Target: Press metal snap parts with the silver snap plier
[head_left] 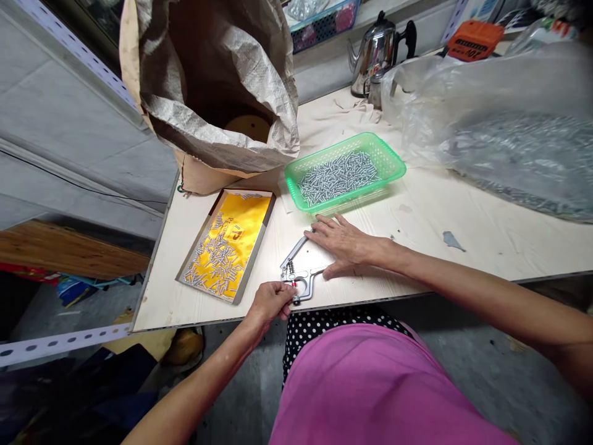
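Note:
Near the front edge of the table lie metal hand pliers point(303, 275) with a spring, handles spread apart. My left hand point(273, 300) is pinched at the jaw end, beside a small red part; whatever its fingertips hold is too small to make out. Palm down, my right hand point(343, 244) spreads its fingers over the handle ends, fingertips at the upper handle and thumb by the lower one. To the left, a shallow tray point(254, 262) with a yellow lining carries scattered small silvery metal pins point(217, 259). Behind the pliers, a green plastic basket point(393, 164) holds many similar pins.
A large open woven sack point(282, 123) stands at the back left. On the right lies a clear plastic bag point(509, 142) full of metal pieces. A shiny kettle point(377, 52) and an orange box point(475, 40) are at the back. A grey scrap point(453, 241) lies on the table point(500, 247).

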The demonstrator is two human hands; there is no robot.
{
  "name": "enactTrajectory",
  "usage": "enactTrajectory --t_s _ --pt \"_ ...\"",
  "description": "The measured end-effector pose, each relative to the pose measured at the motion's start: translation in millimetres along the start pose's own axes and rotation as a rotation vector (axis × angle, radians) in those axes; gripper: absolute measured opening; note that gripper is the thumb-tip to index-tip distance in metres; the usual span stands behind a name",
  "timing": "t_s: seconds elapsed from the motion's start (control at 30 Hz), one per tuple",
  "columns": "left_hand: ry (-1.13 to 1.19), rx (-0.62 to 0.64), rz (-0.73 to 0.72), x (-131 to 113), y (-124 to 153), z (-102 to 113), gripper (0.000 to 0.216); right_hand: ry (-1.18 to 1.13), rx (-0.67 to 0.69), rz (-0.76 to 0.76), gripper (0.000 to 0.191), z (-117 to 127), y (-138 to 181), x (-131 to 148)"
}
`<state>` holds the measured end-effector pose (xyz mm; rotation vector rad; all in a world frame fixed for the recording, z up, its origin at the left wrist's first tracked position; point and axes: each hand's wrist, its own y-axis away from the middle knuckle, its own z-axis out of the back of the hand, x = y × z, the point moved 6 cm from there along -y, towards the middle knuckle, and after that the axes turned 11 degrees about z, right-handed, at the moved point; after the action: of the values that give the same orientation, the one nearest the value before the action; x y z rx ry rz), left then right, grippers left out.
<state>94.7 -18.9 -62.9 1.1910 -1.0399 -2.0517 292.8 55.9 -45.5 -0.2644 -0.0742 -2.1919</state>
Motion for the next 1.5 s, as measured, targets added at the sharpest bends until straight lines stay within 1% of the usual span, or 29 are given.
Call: enactTrajectory --t_s 0.1,0.2,0.33,0.47,0.53,0.57,0.6,0.63,0.7,0.77,0.8,0.87,0.93,0.97,1.07,1.17,1.2,1.27,1.37,1.5 --pt "0.022 -0.016 -0.003 2 1 0 0.029 0.034 0.024 0.009 0.105 5 -6 0" --pt "0.032 -0.029 0.0 3 2 0 0.028 0.067 0.058 0.015 0.097 8 -11 0" --pt "0.022 -0.016 -0.011 2 2 -1 0.025 0.055 0.045 0.024 0.087 8 -12 1" --pt "0.014 -0.014 -0.021 3 1 0 0.028 0.036 0.047 0.011 0.086 6 -11 2" --pt "-0.004 -0.011 -0.023 5 1 1 0.028 0.05 0.063 0.01 0.079 6 -11 4" --pt "-0.035 -0.03 -0.037 6 2 2 0.028 0.054 0.075 0.011 0.073 6 -11 5" --pt "-0.088 -0.072 -0.075 6 4 4 0.028 0.054 0.086 0.014 0.065 7 -11 6" --pt "-0.158 -0.14 -0.143 4 8 7 0.027 0.052 0.094 0.016 0.058 7 -11 8" --pt "-0.326 -0.321 -0.344 -7 19 11 0.024 0.049 0.094 0.016 0.048 9 -10 9" --pt "-0.491 -0.458 -0.56 -22 31 7 0.021 0.05 0.081 0.01 0.043 10 -9 10" --pt "-0.569 -0.485 -0.65 -29 34 2 0.022 0.051 0.077 0.004 0.043 10 -8 10" --pt "-0.72 -0.481 -0.8 -46 33 -13 0.037 0.049 0.073 0.001 0.044 10 -7 11" --pt "-0.842 -0.446 -0.905 -61 26 -28 0.058 0.041 0.078 0.012 0.048 9 -7 13" --pt "-0.885 -0.424 -0.935 -68 20 -33 0.065 0.036 0.08 0.018 0.051 9 -6 15" --pt "-0.959 -0.35 -0.953 -82 5 -43 0.072 0.027 0.085 -0.005 0.062 10 -4 18" --pt "-1.001 -0.323 -0.934 -89 0 -44 0.068 0.027 0.104 -0.083 0.066 13 -1 19" --pt "-1.013 -0.326 -0.923 -90 0 -44 0.065 0.028 0.115 -0.1 0.063 15 -1 20" --pt "-1.026 -0.334 -0.899 -92 1 -44 0.055 0.034 0.136 -0.108 0.05 19 -2 20" --pt "-1.004 -0.36 -0.87 -94 5 -46 0.035 0.046 0.16 -0.074 0.032 24 -7 21" --pt "-0.99 -0.383 -0.823 -95 4 -49 0.012 0.025 0.221 -0.044 0.016 20 -13 17"
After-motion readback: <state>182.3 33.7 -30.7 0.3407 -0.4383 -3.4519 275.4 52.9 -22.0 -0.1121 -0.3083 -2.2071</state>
